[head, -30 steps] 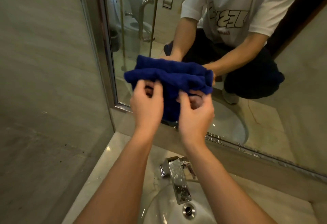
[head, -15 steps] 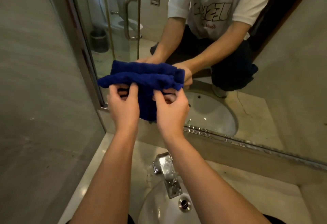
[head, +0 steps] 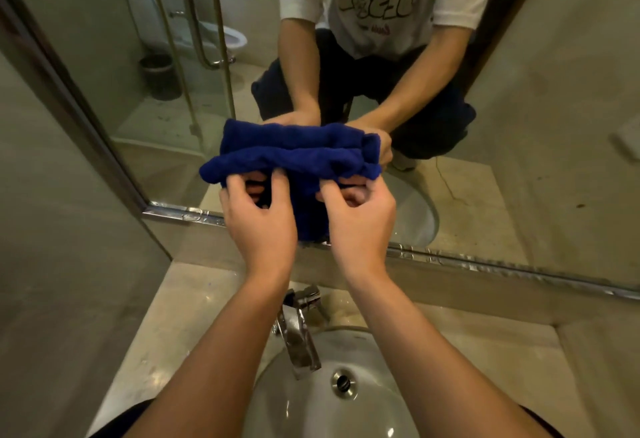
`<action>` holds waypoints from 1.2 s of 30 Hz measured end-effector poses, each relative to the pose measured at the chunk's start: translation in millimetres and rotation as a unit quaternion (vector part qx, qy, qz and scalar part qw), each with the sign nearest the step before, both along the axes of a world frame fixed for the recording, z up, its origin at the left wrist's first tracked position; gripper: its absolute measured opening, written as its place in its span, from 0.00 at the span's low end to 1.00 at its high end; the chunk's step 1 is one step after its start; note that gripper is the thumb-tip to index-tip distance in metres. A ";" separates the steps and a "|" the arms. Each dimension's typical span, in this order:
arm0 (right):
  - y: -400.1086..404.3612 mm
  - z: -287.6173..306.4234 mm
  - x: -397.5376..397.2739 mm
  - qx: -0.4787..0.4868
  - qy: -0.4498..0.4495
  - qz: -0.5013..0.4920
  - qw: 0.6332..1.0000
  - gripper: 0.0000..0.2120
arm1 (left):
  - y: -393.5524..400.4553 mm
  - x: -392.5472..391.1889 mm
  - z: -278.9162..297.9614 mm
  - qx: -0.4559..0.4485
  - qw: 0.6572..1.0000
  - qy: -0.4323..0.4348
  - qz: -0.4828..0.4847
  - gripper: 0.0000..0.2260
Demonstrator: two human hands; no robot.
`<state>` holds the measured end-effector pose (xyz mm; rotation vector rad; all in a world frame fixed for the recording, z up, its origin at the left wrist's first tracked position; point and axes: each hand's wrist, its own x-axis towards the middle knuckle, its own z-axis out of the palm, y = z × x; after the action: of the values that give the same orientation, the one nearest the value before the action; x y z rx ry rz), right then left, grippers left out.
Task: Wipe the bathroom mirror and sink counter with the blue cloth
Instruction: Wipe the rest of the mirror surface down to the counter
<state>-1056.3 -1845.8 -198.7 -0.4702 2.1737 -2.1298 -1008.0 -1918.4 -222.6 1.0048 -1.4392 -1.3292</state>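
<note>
before one mirror (head: pixel 519 126), two hands (head: pixel 263 219) (head: pixel 360 226) grip one blue cloth (head: pixel 294 157).

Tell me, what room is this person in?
Most likely a bathroom: a white sink with a shiny tap sits below a big wall mirror, and a toilet shows in the reflection.
</note>
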 end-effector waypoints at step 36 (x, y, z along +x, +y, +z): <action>232.2 8.8 -145.2 -0.073 -0.091 -0.267 0.957 0.05 | 243.9 -132.1 8.5 0.016 0.984 0.032 -0.172 0.04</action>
<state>-1201.6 -1613.6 -190.0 0.3448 2.2266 -2.4724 -1140.1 -1674.5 -214.2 0.7463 -1.5957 -1.6214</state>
